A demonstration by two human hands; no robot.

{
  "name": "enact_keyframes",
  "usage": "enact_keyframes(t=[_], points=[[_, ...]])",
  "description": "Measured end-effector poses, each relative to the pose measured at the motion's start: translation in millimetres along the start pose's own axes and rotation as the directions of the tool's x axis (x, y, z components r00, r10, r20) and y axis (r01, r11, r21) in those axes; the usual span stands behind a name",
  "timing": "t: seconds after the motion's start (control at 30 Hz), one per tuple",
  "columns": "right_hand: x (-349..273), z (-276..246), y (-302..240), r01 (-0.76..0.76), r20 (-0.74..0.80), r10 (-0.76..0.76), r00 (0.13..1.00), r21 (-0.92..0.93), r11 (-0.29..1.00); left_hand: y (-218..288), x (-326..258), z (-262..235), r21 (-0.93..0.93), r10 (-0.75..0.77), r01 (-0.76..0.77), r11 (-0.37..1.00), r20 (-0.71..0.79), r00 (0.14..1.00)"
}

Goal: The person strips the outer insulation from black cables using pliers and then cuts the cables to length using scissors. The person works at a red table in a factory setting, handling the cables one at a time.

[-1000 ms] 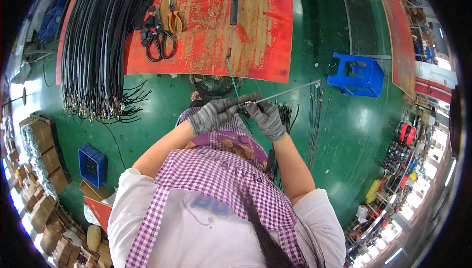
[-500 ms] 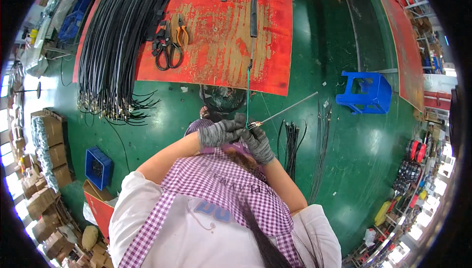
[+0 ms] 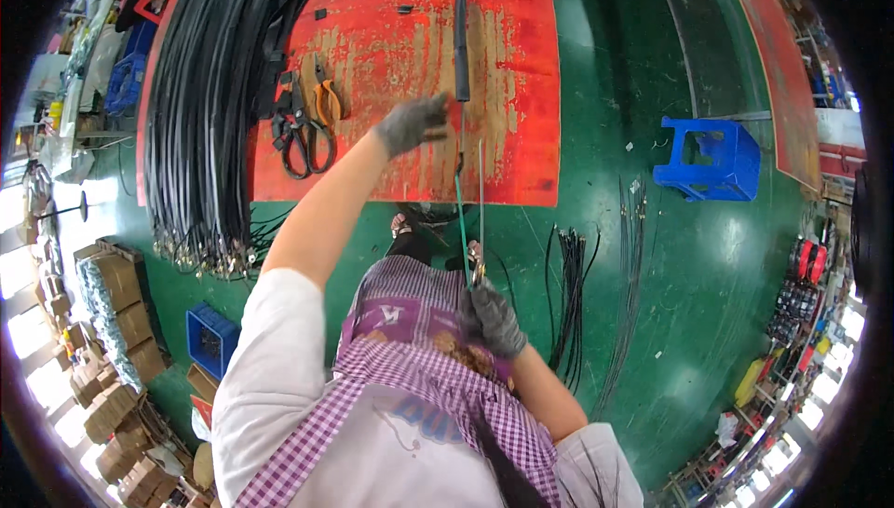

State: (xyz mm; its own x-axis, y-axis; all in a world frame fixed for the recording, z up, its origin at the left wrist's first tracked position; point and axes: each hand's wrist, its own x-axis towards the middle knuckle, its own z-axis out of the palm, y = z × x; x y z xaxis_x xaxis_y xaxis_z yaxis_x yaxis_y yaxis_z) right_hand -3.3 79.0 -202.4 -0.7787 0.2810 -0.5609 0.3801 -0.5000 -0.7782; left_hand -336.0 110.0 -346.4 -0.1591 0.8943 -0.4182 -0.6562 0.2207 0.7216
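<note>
My left hand (image 3: 413,122), in a grey glove, is stretched forward over the red table (image 3: 521,61) and grips a thin cable (image 3: 460,199) just below its black sleeve (image 3: 460,24). My right hand (image 3: 492,315), also gloved, stays close to my body and holds the cable's near end with a small metal fitting. The green wire runs taut between both hands, with a bare metal strand beside it. A thick bundle of black cables (image 3: 209,108) lies along the table's left side.
Black scissors (image 3: 296,131) and orange-handled pliers (image 3: 326,98) lie on the table. A blue plastic stool (image 3: 712,159) stands on the green floor at right. Loose black cables (image 3: 570,294) lie on the floor. A blue crate (image 3: 210,340) and cardboard boxes (image 3: 112,312) stand at left.
My left hand has gone from beside the right hand forward along the cable to the table. The cable is now stretched out between both hands.
</note>
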Motion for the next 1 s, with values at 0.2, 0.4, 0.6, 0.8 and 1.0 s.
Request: enact_keyframes(t=[0.2, 0.4, 0.6, 0.8, 1.0], points=[[14, -16, 5, -0.495, 0.179, 0.485, 0.856, 0.556, 0.667, 8, 121, 7, -0.605, -0.038, 0.071, 0.793, 0.068, 0.997], [87, -21, 10, -0.332, -0.165, 0.359, 0.919, 0.169, 0.928, 21, 113, 15, -0.641, -0.174, 0.113, 0.759, -0.032, 0.984], [137, -17, 5, -0.327, -0.190, 0.379, 0.905, 0.255, 0.910, 24, 114, 10, -0.631, -0.221, 0.146, 0.762, -0.043, 0.974], [138, -10, 13, -0.255, -0.265, 0.280, 0.923, 0.123, 0.959, 37, 115, 3, -0.652, -0.280, 0.174, 0.738, -0.061, 0.958], [152, -12, 17, -0.189, -0.301, 0.179, 0.937, -0.006, 0.982, 42, 109, 3, -0.628, -0.268, 0.144, 0.765, -0.107, 0.958]])
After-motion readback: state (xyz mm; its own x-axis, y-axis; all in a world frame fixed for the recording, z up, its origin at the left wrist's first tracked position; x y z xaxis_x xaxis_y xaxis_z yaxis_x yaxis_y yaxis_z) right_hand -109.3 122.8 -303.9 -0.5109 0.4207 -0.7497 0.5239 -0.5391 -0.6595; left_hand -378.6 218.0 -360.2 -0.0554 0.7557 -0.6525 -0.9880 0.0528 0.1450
